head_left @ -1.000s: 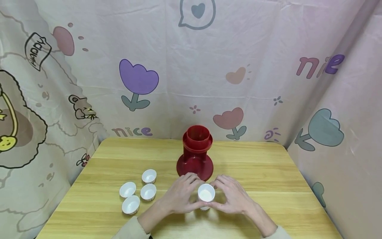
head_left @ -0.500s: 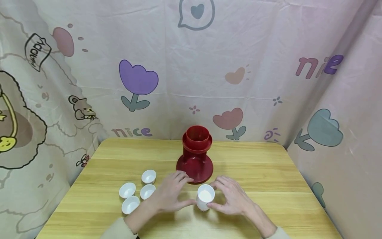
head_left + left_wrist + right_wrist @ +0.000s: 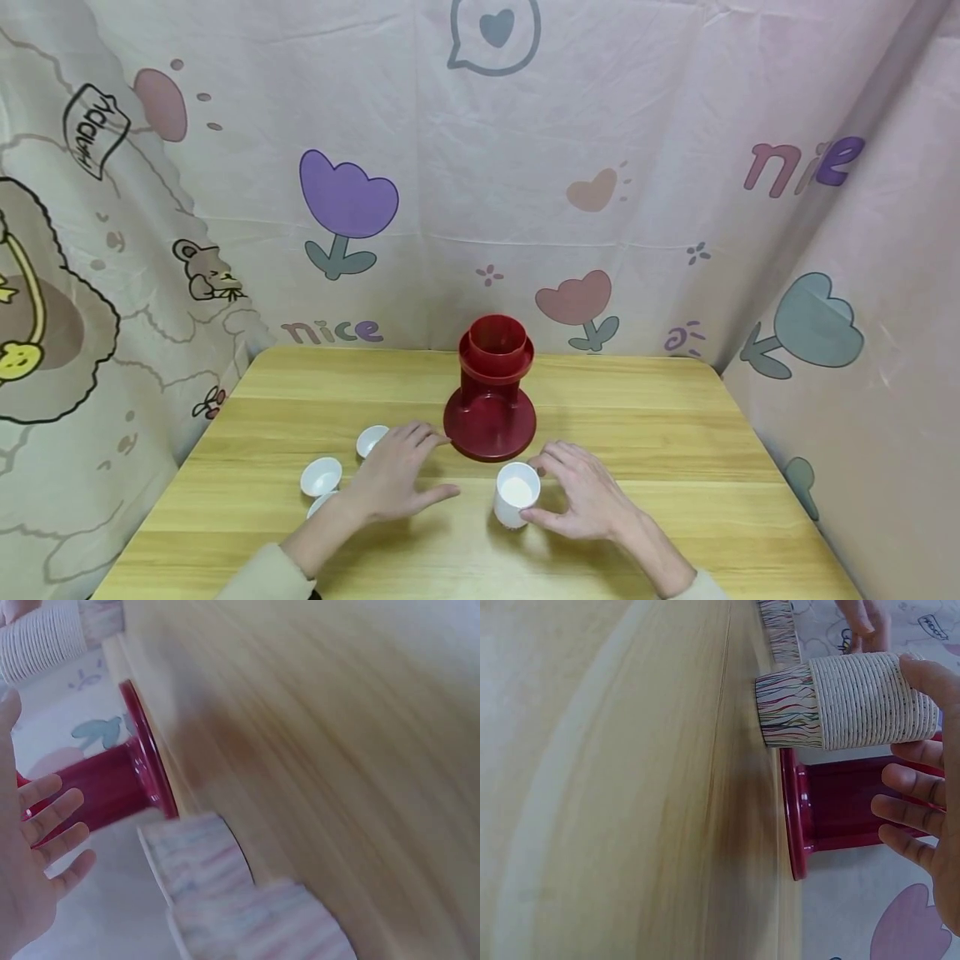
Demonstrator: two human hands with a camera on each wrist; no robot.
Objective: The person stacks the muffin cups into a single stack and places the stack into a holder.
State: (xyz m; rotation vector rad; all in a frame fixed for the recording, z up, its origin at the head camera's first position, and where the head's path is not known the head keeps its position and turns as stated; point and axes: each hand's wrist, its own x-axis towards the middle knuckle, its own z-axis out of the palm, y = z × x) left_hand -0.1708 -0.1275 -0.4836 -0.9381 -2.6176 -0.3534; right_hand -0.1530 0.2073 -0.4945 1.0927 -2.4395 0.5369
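Note:
My right hand (image 3: 581, 492) pinches a tall stack of white paper baking cups (image 3: 508, 512) between thumb and forefinger near its top. In the right wrist view the stack (image 3: 874, 701) shows many nested rims above a bottom cup with coloured wavy lines. My other right fingers are spread beside it. My left hand (image 3: 396, 479) is over the loose cups on the left, fingers apart and holding nothing. A cup (image 3: 321, 477) and parts of others show around it; the rest are hidden under the hand and forearm. The left wrist view shows two patterned cups (image 3: 199, 855) close by.
A dark red stand (image 3: 491, 425) with a round base and ringed cup-like top is on the wooden table (image 3: 637, 417), behind the stack. A printed curtain (image 3: 450, 192) hangs at the back and both sides.
My left hand has let go of the stack and moved left, over the loose cups. My right hand stays at the stack, which remains in nearly the same place.

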